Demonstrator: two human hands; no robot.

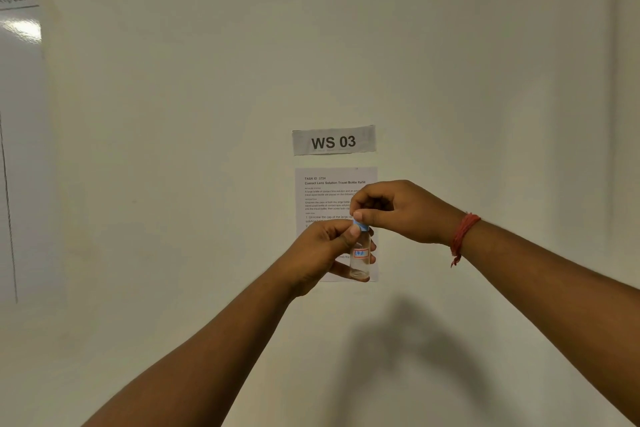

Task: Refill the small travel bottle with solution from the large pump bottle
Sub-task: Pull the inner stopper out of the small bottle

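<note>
While my left hand (320, 255) grips the small travel bottle (360, 258), right hand (398, 210) pinches its blue cap (361, 226); looks nearly empty, pump bottle nowhere visible, so refilling's all ahead.

Pale wall (173, 149), "WS 03" sign (334, 141), whiteboard (20, 114) at left

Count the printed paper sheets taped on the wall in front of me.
2. The small grey paper strip reading WS 03 is above; the white printed task sheet hangs directly below it, partly hidden behind both hands. The glossy board at the far left isn't counted.
</note>
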